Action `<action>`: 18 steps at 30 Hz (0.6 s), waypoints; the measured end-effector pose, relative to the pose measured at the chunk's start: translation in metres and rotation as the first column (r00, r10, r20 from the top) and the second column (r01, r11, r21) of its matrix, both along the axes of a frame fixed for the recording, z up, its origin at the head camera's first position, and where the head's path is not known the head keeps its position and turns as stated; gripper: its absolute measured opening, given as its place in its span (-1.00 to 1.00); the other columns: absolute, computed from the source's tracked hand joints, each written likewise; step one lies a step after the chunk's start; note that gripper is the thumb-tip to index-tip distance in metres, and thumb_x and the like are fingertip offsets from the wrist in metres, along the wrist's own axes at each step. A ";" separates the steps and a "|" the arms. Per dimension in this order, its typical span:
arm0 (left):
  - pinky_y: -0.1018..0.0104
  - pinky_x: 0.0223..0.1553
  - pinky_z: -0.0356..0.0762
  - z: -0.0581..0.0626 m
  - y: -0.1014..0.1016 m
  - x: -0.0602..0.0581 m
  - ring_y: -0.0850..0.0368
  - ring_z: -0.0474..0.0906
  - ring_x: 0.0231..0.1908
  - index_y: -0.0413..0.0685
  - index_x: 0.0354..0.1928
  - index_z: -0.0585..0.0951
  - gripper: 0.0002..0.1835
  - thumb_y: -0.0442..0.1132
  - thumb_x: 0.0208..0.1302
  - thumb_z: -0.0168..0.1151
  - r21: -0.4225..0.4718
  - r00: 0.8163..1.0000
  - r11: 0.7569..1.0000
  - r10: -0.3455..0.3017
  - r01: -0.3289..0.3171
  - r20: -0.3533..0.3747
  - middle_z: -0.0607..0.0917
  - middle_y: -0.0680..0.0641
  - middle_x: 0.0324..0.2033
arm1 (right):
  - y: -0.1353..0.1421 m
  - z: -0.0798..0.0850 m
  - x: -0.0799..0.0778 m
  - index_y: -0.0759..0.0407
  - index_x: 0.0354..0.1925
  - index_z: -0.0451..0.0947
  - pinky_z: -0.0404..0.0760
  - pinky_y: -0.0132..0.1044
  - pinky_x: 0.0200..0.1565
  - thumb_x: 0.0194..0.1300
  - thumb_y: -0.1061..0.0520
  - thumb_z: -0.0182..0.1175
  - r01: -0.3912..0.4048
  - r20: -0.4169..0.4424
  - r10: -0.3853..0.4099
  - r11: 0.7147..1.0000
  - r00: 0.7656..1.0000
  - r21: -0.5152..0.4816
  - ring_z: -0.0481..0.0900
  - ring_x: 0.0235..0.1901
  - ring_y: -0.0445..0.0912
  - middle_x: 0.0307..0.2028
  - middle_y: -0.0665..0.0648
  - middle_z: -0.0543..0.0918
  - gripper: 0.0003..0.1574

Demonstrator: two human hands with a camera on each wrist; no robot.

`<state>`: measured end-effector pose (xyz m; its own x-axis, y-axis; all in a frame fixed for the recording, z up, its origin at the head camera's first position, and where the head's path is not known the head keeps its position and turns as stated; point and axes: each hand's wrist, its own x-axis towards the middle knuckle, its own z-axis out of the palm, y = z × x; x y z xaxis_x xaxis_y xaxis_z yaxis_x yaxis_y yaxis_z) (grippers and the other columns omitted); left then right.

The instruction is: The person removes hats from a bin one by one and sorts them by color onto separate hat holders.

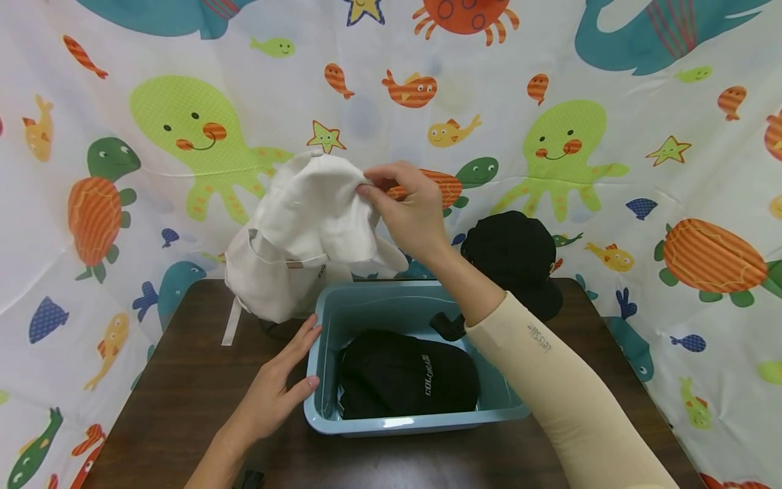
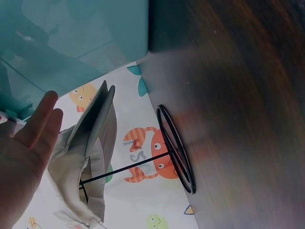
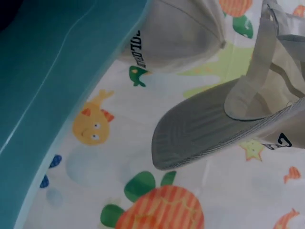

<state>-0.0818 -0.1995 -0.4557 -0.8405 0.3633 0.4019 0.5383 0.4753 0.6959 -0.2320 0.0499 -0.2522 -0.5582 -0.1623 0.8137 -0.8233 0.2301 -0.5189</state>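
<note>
In the head view my right hand (image 1: 409,204) pinches the edge of a white cap (image 1: 324,204) between thumb and fingers, up behind the bin. Below and partly hidden by it is a second white cap (image 1: 259,278) with dark lettering. The right wrist view shows a cap's brim (image 3: 190,126) and hanging strap; no hand appears there. My left hand (image 1: 271,394) has its fingers extended against the left side of a blue plastic bin (image 1: 421,424). Inside the bin lies a black cap (image 1: 397,377) with white lettering.
Another black cap (image 1: 516,255) is at the back right, beyond the bin. In the left wrist view a black wire stand (image 2: 176,150) is under a white cap (image 2: 71,176). A dark wooden table (image 1: 183,380) bears these, before a sea-animal-print curtain (image 1: 440,61).
</note>
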 end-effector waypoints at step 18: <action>0.63 0.40 0.02 0.000 0.000 -0.001 0.26 0.11 0.56 -0.01 0.63 0.25 -0.21 -0.33 0.39 0.26 0.017 1.000 1.000 -0.014 0.014 -0.025 0.16 -0.07 0.63 | -0.046 -0.025 -0.020 0.35 -0.14 0.75 0.66 -0.33 -0.25 0.28 0.31 0.47 -0.011 -0.074 0.008 0.999 0.997 -0.045 0.67 -0.26 -0.04 -0.26 0.22 0.74 -0.82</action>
<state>-0.0826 -0.2000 -0.4555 -0.8249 0.3679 0.4291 0.5622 0.4556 0.6902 -0.2515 0.0040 -0.2771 -0.4949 -0.1294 0.8592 -0.8618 0.1997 -0.4663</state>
